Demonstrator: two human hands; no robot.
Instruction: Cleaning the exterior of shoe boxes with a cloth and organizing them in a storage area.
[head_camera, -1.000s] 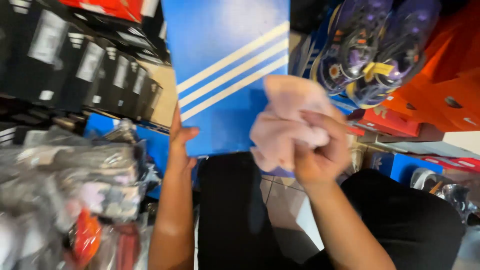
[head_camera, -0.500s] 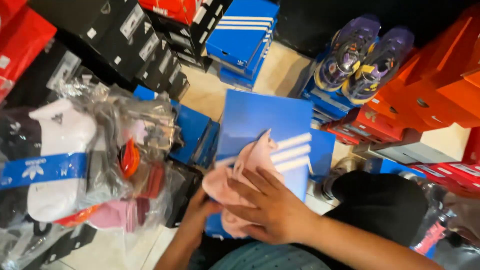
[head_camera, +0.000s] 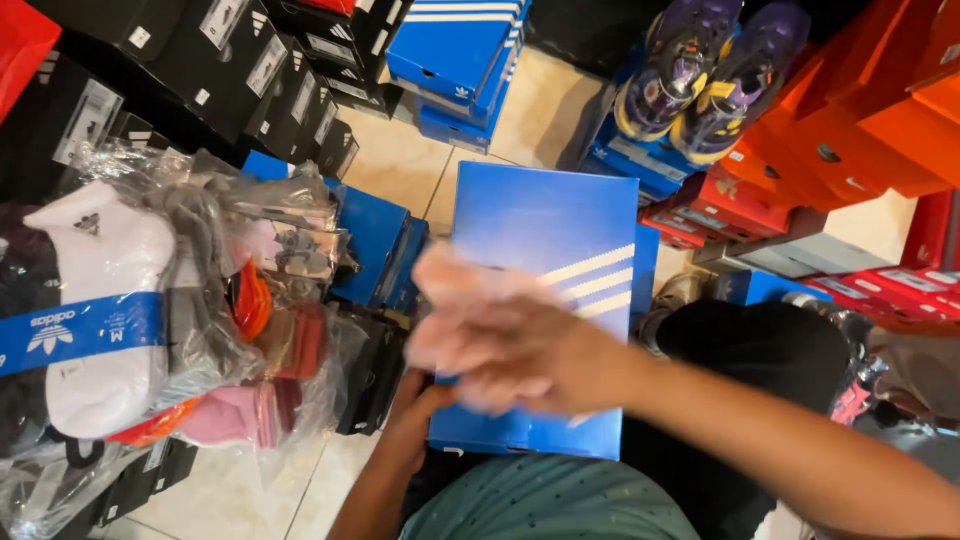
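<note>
**Hands on a blue shoebox, a pale cloth over its lid**

The right hand (head_camera: 520, 350) is clenched around a pale pink cloth (head_camera: 470, 290), blurred with motion, and presses it against the lid of a blue shoebox (head_camera: 545, 250) with three slanted white stripes. The left hand (head_camera: 415, 400) grips the box's lower left corner from beneath, which steadies it and keeps the lid tilted up toward the person while the cloth lies flat on its face. The box rests across the person's lap, above a dotted teal shirt (head_camera: 550, 505).

To the left hang clear plastic packs of socks (head_camera: 180, 330): a white pair wrapped in a blue paper band, with pink, red and orange pairs bunched beside it. Behind them black shoeboxes (head_camera: 230, 70) stand in rows, each with a small white label on its end. More blue boxes (head_camera: 455, 60) are stacked on the tiled floor (head_camera: 400, 160) ahead. A pair of purple sneakers (head_camera: 710, 75) with yellow tags sits on top of a blue box at upper right, beside stacks of orange boxes (head_camera: 870, 100) and red boxes.
</note>
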